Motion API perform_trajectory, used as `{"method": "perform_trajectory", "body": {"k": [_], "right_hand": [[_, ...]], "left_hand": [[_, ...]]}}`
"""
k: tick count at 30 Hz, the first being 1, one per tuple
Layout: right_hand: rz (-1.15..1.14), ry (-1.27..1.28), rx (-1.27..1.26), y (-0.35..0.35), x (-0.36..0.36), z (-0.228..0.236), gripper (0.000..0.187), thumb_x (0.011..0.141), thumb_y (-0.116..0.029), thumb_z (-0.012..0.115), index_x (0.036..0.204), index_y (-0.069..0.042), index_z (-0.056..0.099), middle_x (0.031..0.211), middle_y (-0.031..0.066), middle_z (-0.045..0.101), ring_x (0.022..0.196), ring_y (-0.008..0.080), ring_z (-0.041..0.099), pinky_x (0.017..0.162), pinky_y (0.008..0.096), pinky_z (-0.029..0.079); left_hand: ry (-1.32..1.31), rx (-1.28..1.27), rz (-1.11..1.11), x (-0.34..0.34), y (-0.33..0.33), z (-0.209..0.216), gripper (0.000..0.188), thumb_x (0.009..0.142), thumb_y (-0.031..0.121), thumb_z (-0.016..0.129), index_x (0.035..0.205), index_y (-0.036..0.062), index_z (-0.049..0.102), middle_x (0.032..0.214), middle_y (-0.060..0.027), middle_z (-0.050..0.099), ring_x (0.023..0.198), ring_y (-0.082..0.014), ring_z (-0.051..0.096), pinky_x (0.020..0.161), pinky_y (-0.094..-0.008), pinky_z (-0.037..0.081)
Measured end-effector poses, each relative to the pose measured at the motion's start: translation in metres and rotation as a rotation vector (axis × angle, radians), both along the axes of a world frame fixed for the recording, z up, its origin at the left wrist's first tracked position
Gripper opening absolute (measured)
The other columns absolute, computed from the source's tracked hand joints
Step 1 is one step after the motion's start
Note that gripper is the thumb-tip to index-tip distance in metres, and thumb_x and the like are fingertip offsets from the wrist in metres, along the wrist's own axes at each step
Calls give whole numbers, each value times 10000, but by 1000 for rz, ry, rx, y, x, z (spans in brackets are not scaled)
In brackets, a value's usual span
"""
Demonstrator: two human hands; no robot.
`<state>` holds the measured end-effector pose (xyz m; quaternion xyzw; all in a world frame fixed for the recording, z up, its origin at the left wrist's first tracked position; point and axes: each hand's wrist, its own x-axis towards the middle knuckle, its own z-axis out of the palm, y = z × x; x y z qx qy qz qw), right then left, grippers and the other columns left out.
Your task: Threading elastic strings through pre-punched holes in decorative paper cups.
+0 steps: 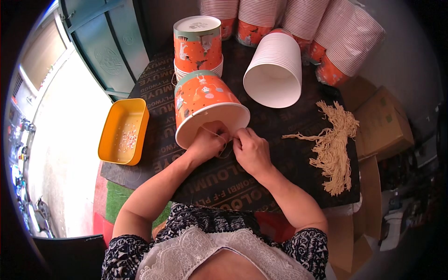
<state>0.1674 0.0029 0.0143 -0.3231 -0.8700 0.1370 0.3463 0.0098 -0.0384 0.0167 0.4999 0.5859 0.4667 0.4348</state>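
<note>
An orange paper bucket (204, 93) with a green band and printed figures lies tilted before me, its white mouth toward me. My left hand (208, 141) reaches into that mouth, fingers closed and partly hidden by each other. Thin beige string (226, 150) runs across its fingers and hangs in a loop between my hands. Closed in a pinch on the string, my right hand (251, 148) is at the right side of the bucket's rim. Just behind stands an upside-down stack of matching buckets (198, 46).
A white stack of nested buckets (275, 70) lies on its side, mouth toward me. Bundled beige strings (338, 144) lie at right. A yellow bin (106, 135) with small beads sits at left. Wrapped bucket stacks (347, 42) line the back; cardboard boxes (385, 123) stand beyond the table's right edge.
</note>
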Motion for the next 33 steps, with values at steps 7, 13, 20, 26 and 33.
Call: {"method": "perform_trajectory", "body": {"k": [7,13,20,26,33], "right_hand": [[-32,212,-223,2,-3,-7,156,827,-5,604,940,-7,497,874,196,595,784,398,625,636,440,529],[-3,439,-823,-3,-6,14,195,896,-26,564,1048,12,448,787,107,618,473,126,570,354,266,452],[-50,425,-862,2,-8,8,217,898,-39,569,1056,4,427,728,87,607,450,114,541,337,248,414],[-41,378,-550,16,-6,-18,118,883,-4,542,979,2,474,682,107,584,495,164,564,441,320,449],[49,255,-302,8,-4,-8,132,873,-47,569,989,-13,517,846,219,645,803,406,642,638,441,511]], "left_hand": [[11,10,69,5,1,1,71,855,21,527,831,-16,583,615,-61,554,471,-114,516,393,-254,413],[-51,28,132,10,3,-5,89,882,68,579,855,-16,572,635,-55,556,464,-107,504,401,-235,385],[-48,17,107,15,6,-3,103,892,80,578,874,-21,576,671,-62,570,494,-115,522,419,-239,412],[-120,-26,91,13,6,4,117,894,104,573,872,-11,565,702,-64,568,507,-117,524,430,-239,416],[-154,8,90,7,6,3,110,877,82,536,862,-26,556,661,-74,562,501,-123,525,409,-241,422]]}}
